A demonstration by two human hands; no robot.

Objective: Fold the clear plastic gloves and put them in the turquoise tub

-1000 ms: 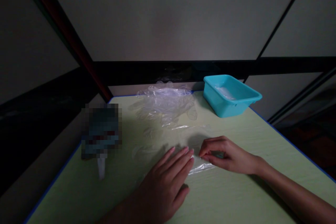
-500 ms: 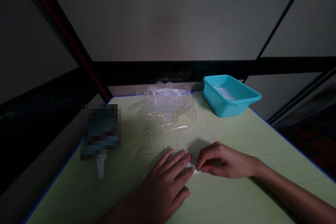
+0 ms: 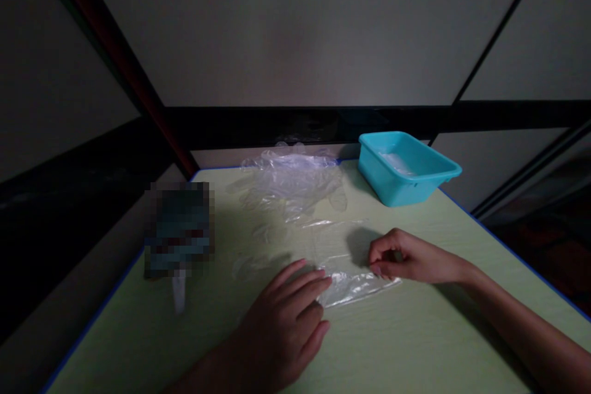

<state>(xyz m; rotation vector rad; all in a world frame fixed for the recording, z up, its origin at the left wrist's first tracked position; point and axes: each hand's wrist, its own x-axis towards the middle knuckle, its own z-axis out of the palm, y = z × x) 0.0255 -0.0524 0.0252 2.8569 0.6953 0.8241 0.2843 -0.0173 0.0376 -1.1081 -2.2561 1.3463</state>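
A clear disposable plastic glove [image 3: 353,286] lies spread on the table, its shiny cuff edge facing me and its finger end toward the left. My left hand [image 3: 290,320] rests over its left part with fingers stretched out and slightly apart, hiding some of the film. At the cuff's upper right, my right hand [image 3: 401,258] has thumb and fingertips pinched together on the thin film. Beyond both hands sits a crumpled pile of similar clear gloves [image 3: 295,178].
A turquoise plastic basin [image 3: 397,188] with clear film inside stands at the back right of the pale green table [image 3: 415,345]. On the left is a blurred-out dark packet [image 3: 180,231] with a whitish strip below it. A panelled wall [image 3: 295,31] rises behind the table.
My right hand has moved right and away from me. The cuff now lies wider, with more of its shiny film showing. My left hand has shifted slightly left, its fingers a little more bent.
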